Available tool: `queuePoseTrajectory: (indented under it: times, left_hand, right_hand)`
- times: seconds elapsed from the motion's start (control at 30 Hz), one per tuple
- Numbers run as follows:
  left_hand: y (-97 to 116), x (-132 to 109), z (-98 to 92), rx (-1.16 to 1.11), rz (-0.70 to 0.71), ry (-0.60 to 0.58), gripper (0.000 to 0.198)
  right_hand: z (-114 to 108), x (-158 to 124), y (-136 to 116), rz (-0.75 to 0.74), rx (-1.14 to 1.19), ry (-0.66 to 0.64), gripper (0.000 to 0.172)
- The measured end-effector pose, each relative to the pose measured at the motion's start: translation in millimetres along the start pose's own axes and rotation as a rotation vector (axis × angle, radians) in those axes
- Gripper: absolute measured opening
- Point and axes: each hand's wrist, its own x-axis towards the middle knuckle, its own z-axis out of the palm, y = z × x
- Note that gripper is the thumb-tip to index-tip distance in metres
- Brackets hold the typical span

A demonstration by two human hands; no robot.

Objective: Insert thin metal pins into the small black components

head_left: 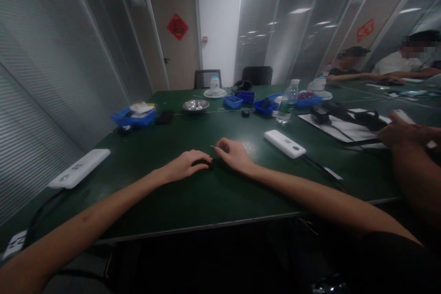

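Black obj. [211, 164] in L grip [188, 164], thin rod [212, 146] w/ R grip [236, 154].

A red diamond sign [178, 26] on the door [179, 57] is bearing 1 Chinese character, apparently 福. Another red sign [365, 30] is hanging farther right, its writing blurring. Marks on the left white device [81, 169], right white device [285, 144] and green bottle label [285, 106] are appearing illegible.
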Motion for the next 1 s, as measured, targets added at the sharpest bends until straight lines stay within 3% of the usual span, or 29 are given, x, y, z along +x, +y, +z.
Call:
queuePoseTrajectory:
  times: [0.17,0.37,0.5,0.67,1.0]
  left_hand:
    - [-44,-16,-26.1,0.108,-0.108,0.086,0.032]
    - [-128,-61,-77.7,0.249,-0.388,0.376,0.032]
    - [-168,-95,-103.9,0.3,-0.611,0.504,0.032]
    - [-184,-120,-121.7,0.416,-0.759,0.54,0.025]
    - [-187,-130,-138.0,0.461,-0.874,0.341,0.049]
  right_hand:
    - [-2,-1,-1,-0.015,0.005,-0.019,0.023]
    - [-6,-4,-6,-0.021,0.021,-0.038,0.022]
    - [-6,-5,-5,-0.039,0.032,-0.048,0.02]
    - [-4,-3,-1,-0.039,0.009,-0.049,0.021]
    - [-5,-4,-2,-0.037,0.008,-0.072,0.021]
